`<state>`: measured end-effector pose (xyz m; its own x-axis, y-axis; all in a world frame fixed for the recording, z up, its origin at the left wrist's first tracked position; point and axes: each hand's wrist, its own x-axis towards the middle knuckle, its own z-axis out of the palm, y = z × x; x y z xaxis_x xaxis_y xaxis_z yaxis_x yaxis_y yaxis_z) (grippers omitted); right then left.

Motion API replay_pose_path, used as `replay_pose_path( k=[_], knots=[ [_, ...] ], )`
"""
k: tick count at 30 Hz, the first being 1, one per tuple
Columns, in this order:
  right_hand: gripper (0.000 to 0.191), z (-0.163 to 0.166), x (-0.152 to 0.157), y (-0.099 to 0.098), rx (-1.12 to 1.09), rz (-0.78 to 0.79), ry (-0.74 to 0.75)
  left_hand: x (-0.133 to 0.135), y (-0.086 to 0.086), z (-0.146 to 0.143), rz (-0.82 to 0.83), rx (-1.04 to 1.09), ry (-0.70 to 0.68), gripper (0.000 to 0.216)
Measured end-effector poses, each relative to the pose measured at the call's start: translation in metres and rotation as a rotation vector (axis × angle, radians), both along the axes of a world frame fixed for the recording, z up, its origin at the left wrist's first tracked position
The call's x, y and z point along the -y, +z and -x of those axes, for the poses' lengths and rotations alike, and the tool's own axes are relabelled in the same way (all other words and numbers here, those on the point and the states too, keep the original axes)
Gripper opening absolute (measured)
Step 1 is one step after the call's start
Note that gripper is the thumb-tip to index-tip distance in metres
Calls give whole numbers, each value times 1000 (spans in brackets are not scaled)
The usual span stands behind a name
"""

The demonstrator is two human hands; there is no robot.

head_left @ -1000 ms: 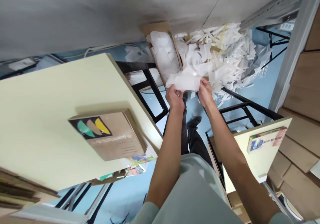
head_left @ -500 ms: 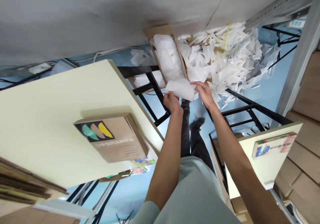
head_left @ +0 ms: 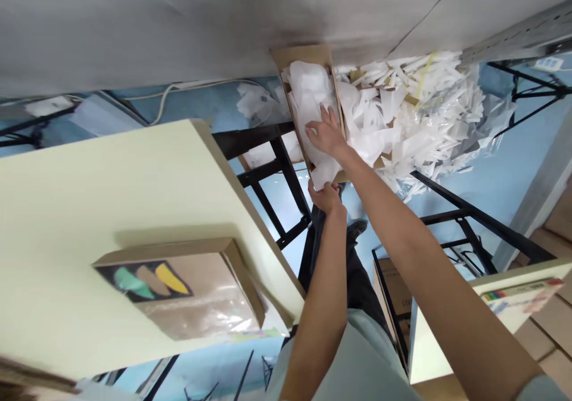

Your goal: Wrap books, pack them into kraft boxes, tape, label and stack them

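My right hand (head_left: 328, 133) lies with fingers spread flat on white paper sheets (head_left: 308, 94) inside a narrow cardboard box (head_left: 302, 55) on the floor. My left hand (head_left: 325, 197), just below it, pinches the near corner of a white sheet (head_left: 325, 171) that hangs over the box's near end. A large heap of white paper strips (head_left: 415, 109) lies to the right of the box.
A pale yellow table (head_left: 89, 210) at left carries a brown carton with a coloured label (head_left: 179, 288). Black metal frames (head_left: 277, 174) stand beneath it and at right. A second pale table (head_left: 491, 294) with a flat printed box is at lower right, beside stacked cardboard boxes (head_left: 558, 228).
Both hands held the white sheet up by its ends; now the right hand has moved forward and presses sheets flat in the box, while the left keeps the sheet's near end.
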<state>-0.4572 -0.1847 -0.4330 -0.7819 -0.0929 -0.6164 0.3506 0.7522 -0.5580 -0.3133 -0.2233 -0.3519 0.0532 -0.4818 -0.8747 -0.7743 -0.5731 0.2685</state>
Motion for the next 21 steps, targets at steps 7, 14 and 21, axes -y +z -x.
replay_pose_path(
  k=[7,14,21],
  knots=[
    [31,5,-4,-45,96,-38,19,-2,-22,-16,-28,1,-57,34],
    [54,-41,-50,49,-181,228,-339,1,-15,-11,-24,15,-62,22],
    [38,-80,-43,110,-76,263,-179,-2,-16,-10,-114,-156,-185,25]
  ],
)
